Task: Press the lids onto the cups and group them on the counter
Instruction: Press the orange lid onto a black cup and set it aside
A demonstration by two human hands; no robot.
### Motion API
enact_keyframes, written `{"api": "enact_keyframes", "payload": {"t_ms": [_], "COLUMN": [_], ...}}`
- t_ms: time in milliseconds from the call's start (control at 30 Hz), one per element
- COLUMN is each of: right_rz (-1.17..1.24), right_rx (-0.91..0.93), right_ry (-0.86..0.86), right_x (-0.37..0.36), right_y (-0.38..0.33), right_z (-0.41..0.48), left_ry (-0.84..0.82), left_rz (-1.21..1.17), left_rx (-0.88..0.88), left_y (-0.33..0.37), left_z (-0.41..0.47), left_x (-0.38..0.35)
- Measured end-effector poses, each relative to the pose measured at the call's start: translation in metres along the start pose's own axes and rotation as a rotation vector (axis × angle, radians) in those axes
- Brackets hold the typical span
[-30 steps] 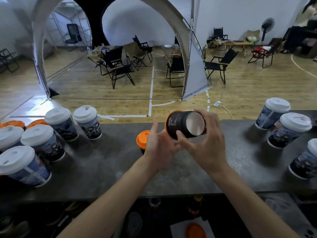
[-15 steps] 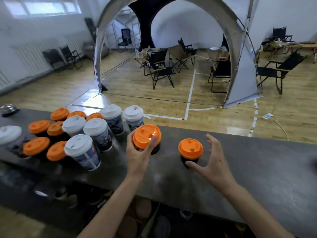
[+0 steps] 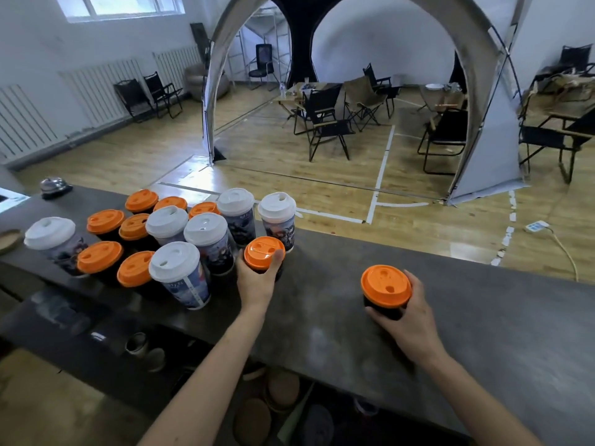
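Observation:
On the dark counter (image 3: 483, 317) my left hand (image 3: 257, 281) grips a short black cup with an orange lid (image 3: 263, 252), right beside the cluster at the left. That cluster holds several orange-lidded black cups (image 3: 99, 256) and several tall white-lidded printed cups (image 3: 175, 265). Further right, apart from the cluster, my right hand (image 3: 409, 323) grips another black cup with an orange lid (image 3: 385, 286) standing upright on the counter.
A metal call bell (image 3: 54, 185) sits at the counter's far left end, and a small round dish (image 3: 9, 241) lies near the left edge. Beyond the counter is a wooden floor with folding chairs and a tent. Cups and clutter lie on a shelf below the counter.
The view swung left. My left hand carried its orange-lidded cup to the cluster. My right hand, open half a second ago, now grips the second orange-lidded cup.

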State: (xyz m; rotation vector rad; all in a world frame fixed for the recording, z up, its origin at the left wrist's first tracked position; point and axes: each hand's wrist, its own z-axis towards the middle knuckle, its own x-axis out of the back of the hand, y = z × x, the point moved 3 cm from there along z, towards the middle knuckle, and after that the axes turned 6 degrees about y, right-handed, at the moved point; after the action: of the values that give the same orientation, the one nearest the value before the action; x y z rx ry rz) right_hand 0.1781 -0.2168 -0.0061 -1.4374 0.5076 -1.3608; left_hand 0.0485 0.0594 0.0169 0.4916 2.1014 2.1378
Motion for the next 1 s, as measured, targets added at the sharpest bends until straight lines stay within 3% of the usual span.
{"api": "enact_keyframes", "payload": {"t_ms": [133,200,333,433,533,700,1000], "right_rz": [0.04,0.057,0.071,0.074,0.097,0.1,0.119], "right_rx": [0.014,0.022,0.059,0.112,0.121,0.082,0.04], "right_ry": [0.031,0.051,0.046,0.003,-0.014,0.1,0.111], "right_x": [0.018,0.03,0.047,0.05,0.048,0.053,0.045], "right_y": [0.007,0.015,0.031,0.027,0.028,0.035,0.05], "right_z": [-0.014,-0.026,-0.046,-0.054,-0.054,-0.047,-0.05], "left_ry": [0.089,0.081,-0.278,-0.64,-0.807,-0.774,-0.736], "left_rz": [-0.249,-0.222,-0.092,-0.148,-0.154,-0.204,-0.216], "left_rx": [0.117,0.034,-0.126,-0.046,-0.012,-0.048,-0.081], "left_y": [-0.022,-0.034,-0.033,-0.012,-0.003,-0.012,-0.027], "left_z": [-0.044,-0.077,-0.12,-0.148,-0.177,-0.186,-0.184], "left_x": [0.011,0.011,-0.031,-0.085,-0.122,-0.138,-0.14]}}
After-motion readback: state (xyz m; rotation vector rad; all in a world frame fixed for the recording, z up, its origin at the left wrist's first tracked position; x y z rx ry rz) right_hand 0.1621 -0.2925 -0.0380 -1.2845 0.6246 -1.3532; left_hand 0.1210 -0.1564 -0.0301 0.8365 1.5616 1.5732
